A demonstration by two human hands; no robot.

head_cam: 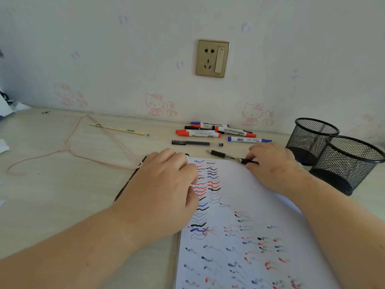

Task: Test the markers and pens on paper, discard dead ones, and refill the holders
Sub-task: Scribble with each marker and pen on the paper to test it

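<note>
Head view: the left hand (164, 190) lies palm down, fingers loosely curled, on the left edge of the white paper (260, 205), pressing it to the desk (52, 195) and grasping nothing. The right hand (273, 163) rests at the sheet's top right corner, its fingers closed around the rear of a black pen (229, 157) that lies nearly flat, tip pointing left, just past the paper's top edge. The paper is covered in red, blue and black squiggles. Behind it, near the wall, lies a heap of whiteboard markers (214, 130), with a blue marker (249, 139) and a capped dark pen (196, 143) lying apart in front. 2 black mesh holders (333, 155) stand at the right, touching. A pink hanger (73, 151) lies on the left
</note>
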